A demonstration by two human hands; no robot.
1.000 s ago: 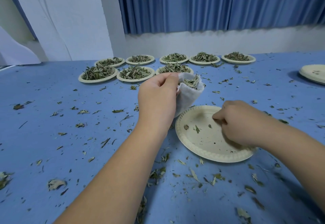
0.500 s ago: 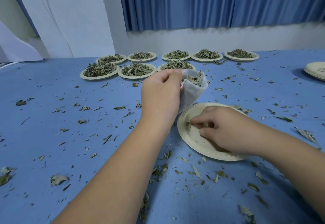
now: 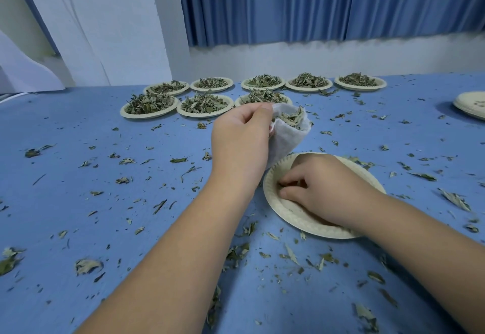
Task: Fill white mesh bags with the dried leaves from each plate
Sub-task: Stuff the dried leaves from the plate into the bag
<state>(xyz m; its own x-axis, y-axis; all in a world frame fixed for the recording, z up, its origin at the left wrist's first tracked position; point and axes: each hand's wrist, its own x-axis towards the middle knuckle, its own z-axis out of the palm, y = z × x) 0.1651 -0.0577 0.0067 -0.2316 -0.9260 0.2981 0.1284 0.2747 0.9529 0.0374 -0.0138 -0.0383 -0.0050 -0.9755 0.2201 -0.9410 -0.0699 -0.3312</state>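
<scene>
The left grip [image 3: 240, 136] pinches the rim of the small white mesh fabric bag [image 3: 284, 142] at frame centre, brim-full of crumbly grey-green dried leaves [image 3: 290, 118] and tipped toward frame right. Just below, the right grip [image 3: 322, 189] curls round the last scraps [image 3: 282, 184] on the round pale paper plate [image 3: 288, 214]. The risk: that overfull, slanted mouth sheds leaves onto the littered blue counter [image 3: 105, 202] if the pinch slackens, and brittle scraps may drop on the lift across.
</scene>
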